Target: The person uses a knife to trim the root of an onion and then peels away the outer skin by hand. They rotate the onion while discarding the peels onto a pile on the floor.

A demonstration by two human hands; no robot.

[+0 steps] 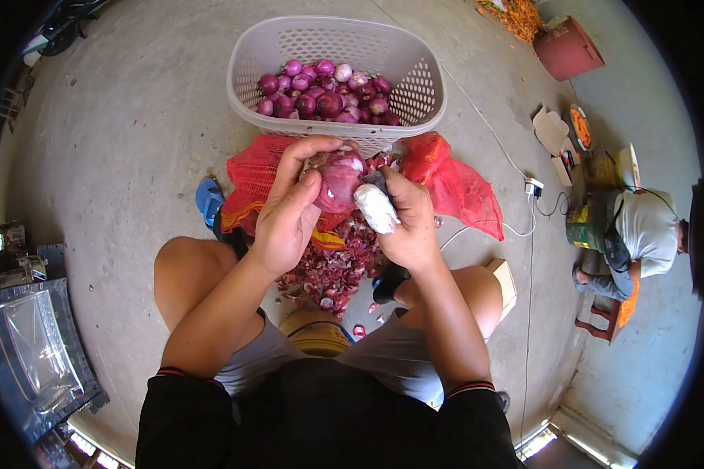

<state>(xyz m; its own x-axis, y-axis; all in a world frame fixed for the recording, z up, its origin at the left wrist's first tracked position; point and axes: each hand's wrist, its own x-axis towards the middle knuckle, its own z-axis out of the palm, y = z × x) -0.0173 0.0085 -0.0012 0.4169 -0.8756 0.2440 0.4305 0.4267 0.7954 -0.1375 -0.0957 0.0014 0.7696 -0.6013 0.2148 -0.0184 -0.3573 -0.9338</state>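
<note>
The left hand (287, 223) is clasping a papery, round onion (341, 181). The right hand (414, 227) is gripping a lumpy white object (376, 209) near a perforated basket (328, 30).

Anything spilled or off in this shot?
Reddish-purple skins lie loose on the floor, a few strayed from the heap; orange scraps are scattered by the red bucket. Also odd: a lumpy white covering at the right hand, possibly a wrapped thumb; can't confirm. No obvious damage.

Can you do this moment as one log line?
Left hand: holding onion; right hand: beside onion, something white there; basket: purple onions; floor: onion skins
</note>
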